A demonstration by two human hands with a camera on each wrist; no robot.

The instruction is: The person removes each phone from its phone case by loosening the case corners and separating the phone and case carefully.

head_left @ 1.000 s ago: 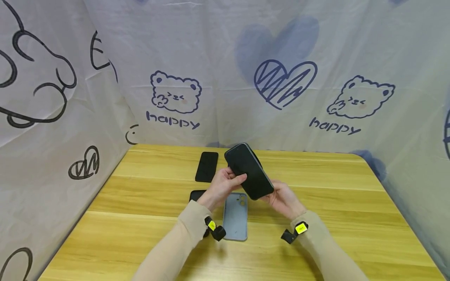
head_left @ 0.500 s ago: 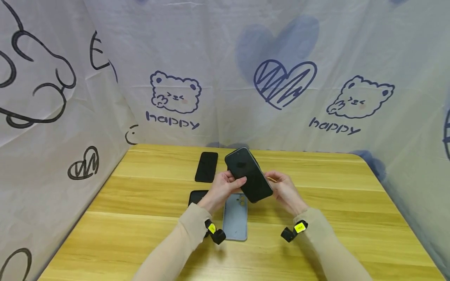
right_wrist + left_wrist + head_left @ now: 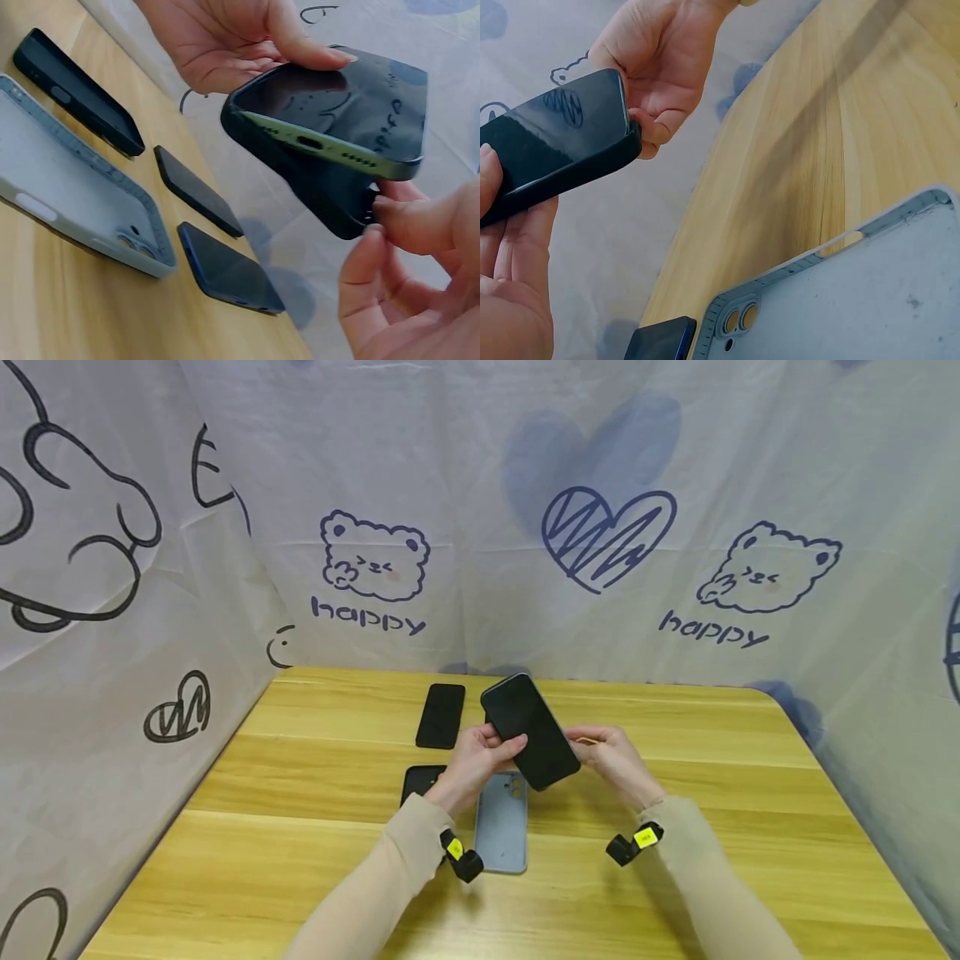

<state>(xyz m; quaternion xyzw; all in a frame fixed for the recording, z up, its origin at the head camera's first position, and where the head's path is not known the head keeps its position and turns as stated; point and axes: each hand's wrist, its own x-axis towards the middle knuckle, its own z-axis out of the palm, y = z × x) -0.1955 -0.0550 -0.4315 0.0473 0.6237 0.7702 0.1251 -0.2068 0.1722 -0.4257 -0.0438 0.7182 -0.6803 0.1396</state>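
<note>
In the head view a dark-screened phone (image 3: pixel 529 732) is held tilted above the table. My left hand (image 3: pixel 477 760) grips its left side, thumb on the screen and fingers underneath. My right hand (image 3: pixel 617 767) is at its lower right edge. The right wrist view shows a black phone case (image 3: pixel 324 196) partly off the phone, whose bottom end with the charging port stands clear of it. There, my right thumb and fingers pinch the loose end of that case. Below the hands lies a light blue-grey phone case (image 3: pixel 502 827), its inside facing up.
A black phone (image 3: pixel 441 717) lies flat behind my left hand. Another black case (image 3: pixel 420 779) is partly hidden by that hand. A blue-edged phone (image 3: pixel 229 271) shows in the right wrist view. A printed cloth wall (image 3: pixel 480 568) stands behind the table (image 3: pixel 720 827).
My right hand has shifted up and outward along the phone's right edge and now pinches the case there. The phone has dipped slightly; my left hand's grip looks the same.
</note>
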